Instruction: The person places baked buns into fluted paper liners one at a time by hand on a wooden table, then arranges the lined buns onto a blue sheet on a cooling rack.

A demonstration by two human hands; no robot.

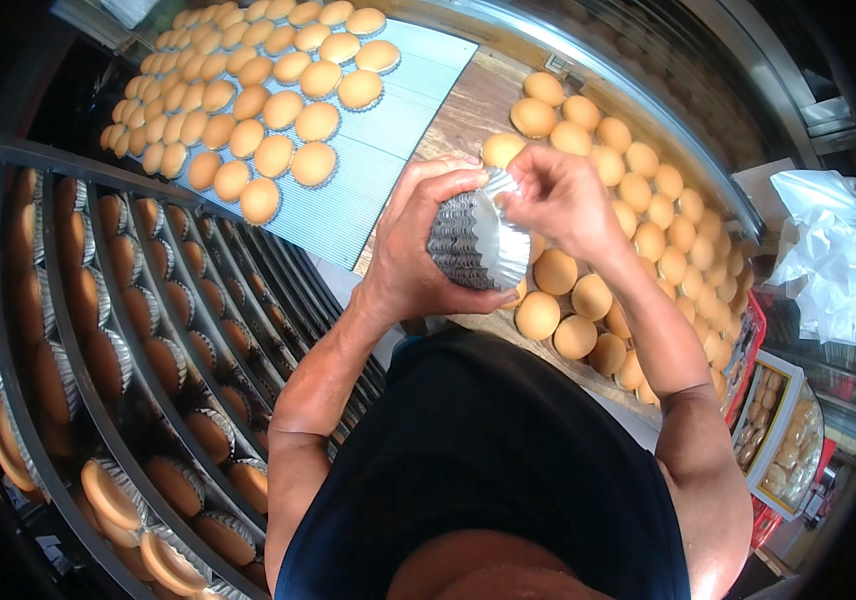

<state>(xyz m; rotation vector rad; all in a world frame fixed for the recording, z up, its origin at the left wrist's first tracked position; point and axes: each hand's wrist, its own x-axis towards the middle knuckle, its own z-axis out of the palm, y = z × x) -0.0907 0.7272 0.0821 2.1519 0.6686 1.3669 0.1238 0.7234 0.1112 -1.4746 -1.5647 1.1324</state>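
Observation:
A thick stack of fluted metal cake tins (460, 240) is held on its side in front of my chest. My left hand (410, 230) wraps round it, thumb and fingers pressed on its two sides. The end of the stack shows a pale, shiny pleated surface. My right hand (558, 198) pinches at the upper rim of that end, fingertips bent together at the edge. Just behind the hands a round golden cake (501, 150) is partly covered by them. More bare golden cakes (538, 315) lie below and right of my right wrist.
Many cakes in fluted tins (260, 200) stand on a ribbed light-blue mat (403, 120) at the far left. Bare cakes cover the wooden table (468, 100) to the right. A slatted dark rack (148, 340) of tinned cakes fills the left. White plastic bags (823, 250) hang at right.

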